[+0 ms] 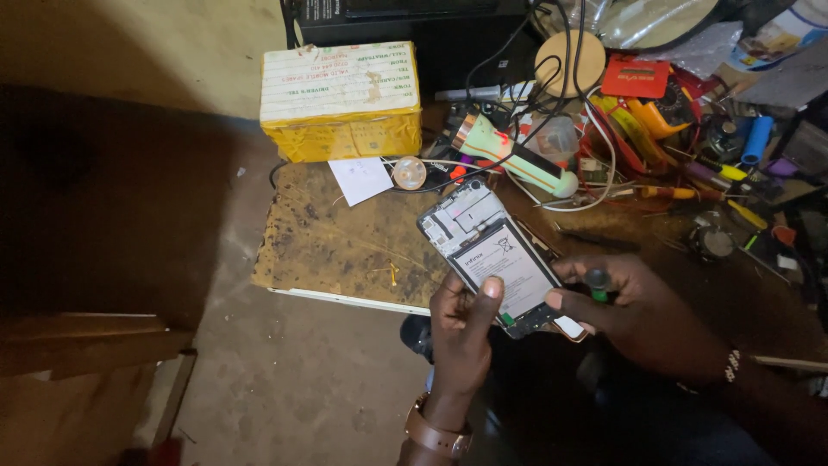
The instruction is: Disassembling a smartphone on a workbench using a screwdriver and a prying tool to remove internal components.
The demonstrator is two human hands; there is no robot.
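I hold an opened phone (487, 250) with its back cover off, showing a white battery and a circuit board at the far end. My left hand (461, 332) grips its near left edge, thumb resting on the battery. My right hand (625, 302) supports the phone's right side and also pinches a small green-tipped tool (597, 282) between its fingers. A watch sits on my left wrist, a bead bracelet on my right. The phone hovers over the near edge of a stained wooden board (336, 246).
A yellow and white box (341, 99) stands at the back of the board, next to a paper slip (360, 179) and a green torch (513, 155). Tangled cables, screwdrivers (690, 192) and small parts crowd the right side. Wooden furniture (86, 345) sits at lower left.
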